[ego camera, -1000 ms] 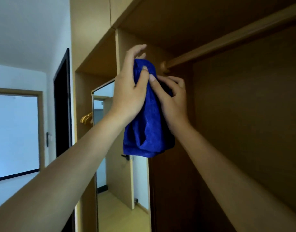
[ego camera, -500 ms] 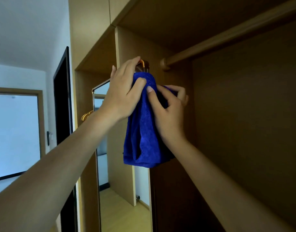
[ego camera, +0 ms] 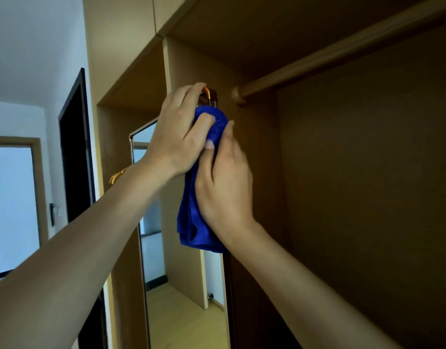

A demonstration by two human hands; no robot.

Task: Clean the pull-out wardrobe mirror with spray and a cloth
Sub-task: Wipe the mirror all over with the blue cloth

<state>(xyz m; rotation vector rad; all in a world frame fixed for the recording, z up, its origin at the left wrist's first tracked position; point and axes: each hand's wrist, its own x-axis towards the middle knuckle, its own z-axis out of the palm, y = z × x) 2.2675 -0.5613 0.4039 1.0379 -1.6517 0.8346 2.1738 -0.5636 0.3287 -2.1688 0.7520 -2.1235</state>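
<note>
Here, blue cloth (ego camera: 200,207) in both hands, before mirror (ego camera: 181,285)

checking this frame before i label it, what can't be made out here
- Mirror, head view: both arms and the blue cloth cover much of the glass, so its cleanliness cannot be judged; its lower end is cut off.
- Orange-and-brown item above the cloth: mostly hidden by the left hand, so unidentifiable.
- Right hand: motion-blurred, fingers behind the cloth.
- Spray bottle: none visible.
- Hanging rail: right end out of frame.
</note>
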